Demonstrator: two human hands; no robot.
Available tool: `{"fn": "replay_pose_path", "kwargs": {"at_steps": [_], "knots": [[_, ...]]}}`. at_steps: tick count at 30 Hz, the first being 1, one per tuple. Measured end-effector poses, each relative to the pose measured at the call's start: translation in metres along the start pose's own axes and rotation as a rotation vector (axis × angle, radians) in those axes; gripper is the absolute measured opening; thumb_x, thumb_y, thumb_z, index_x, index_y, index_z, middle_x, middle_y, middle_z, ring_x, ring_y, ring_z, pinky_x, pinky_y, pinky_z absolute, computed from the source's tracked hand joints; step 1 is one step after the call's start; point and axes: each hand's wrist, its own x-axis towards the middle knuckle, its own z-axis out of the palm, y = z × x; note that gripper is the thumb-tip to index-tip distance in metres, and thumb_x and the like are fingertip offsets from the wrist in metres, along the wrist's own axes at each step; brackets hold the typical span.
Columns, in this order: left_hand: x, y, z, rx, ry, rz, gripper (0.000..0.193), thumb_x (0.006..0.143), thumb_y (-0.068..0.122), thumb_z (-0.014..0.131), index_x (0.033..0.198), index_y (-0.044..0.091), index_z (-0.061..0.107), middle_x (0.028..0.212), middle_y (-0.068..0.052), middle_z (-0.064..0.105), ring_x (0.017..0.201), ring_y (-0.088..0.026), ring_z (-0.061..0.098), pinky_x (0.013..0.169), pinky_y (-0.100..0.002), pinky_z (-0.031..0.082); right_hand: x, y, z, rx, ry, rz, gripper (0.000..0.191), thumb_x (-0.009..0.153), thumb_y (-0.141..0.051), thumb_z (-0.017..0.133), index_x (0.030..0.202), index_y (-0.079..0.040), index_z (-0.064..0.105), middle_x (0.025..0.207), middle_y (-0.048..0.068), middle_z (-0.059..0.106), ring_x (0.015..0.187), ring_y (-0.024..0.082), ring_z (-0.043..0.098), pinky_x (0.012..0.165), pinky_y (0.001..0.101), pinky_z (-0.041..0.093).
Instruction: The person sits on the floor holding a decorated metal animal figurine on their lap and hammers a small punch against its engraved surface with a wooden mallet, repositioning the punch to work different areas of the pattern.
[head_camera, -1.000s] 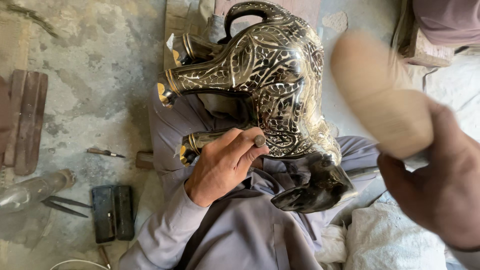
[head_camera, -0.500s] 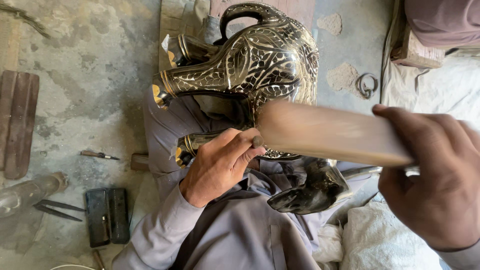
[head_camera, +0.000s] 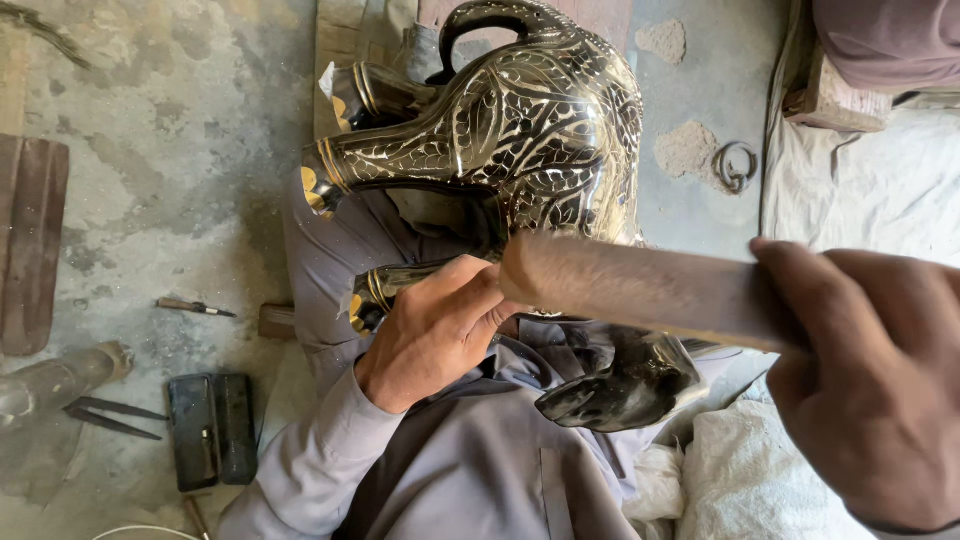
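Note:
A black animal-shaped figure with silver leaf inlay and brass-ringed legs lies across my lap. My left hand rests against its lower flank, fingers pinched together around a small metal punch. The punch is hidden under the end of a wooden stick. My right hand grips that thick brown stick near its other end, at the right of the view. The stick's tip sits right at my left fingertips. The figure's dark head hangs down over my grey clothing.
On the concrete floor at the left lie a black case, a small hand tool, metal shears, a bottle and a wooden board. A metal ring lies at upper right. White sacking covers the lower right.
My right hand has swung the wooden stick down from a raised position, and its end has come to my left fingertips and the punch. The left hand stayed on the figure.

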Motion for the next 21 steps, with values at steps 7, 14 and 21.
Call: {"fn": "replay_pose_path", "kwargs": {"at_steps": [7,14,21], "knots": [[0.003,-0.004,0.000,-0.007,0.023,0.057,0.038,0.094,0.005,0.076,0.127,0.013,0.058,0.099,-0.007,0.066,0.083,-0.026,0.069,0.070,-0.038,0.057,-0.005,0.001,0.005,0.107,0.058,-0.009,0.063,0.069,0.007,0.075,0.130,-0.004,0.064,0.111,0.013,0.065,0.100,0.029,0.064,0.089,0.0384,0.054],[0.003,-0.004,-0.002,0.044,0.002,0.047,0.041,0.093,0.007,0.078,0.128,0.013,0.057,0.095,-0.007,0.064,0.081,-0.028,0.067,0.067,-0.040,0.054,-0.005,0.005,0.009,-0.023,0.063,-0.061,0.063,0.072,0.011,0.073,0.133,-0.004,0.066,0.115,0.014,0.067,0.102,0.031,0.065,0.090,0.0387,0.055],[-0.001,-0.004,-0.001,0.008,0.030,0.057,0.035,0.092,0.006,0.076,0.123,0.013,0.061,0.096,-0.006,0.065,0.081,-0.025,0.069,0.069,-0.036,0.057,0.003,0.008,0.006,0.283,0.053,-0.014,0.060,0.068,0.006,0.073,0.126,-0.003,0.060,0.109,0.011,0.067,0.097,0.026,0.068,0.085,0.0383,0.055]]}}
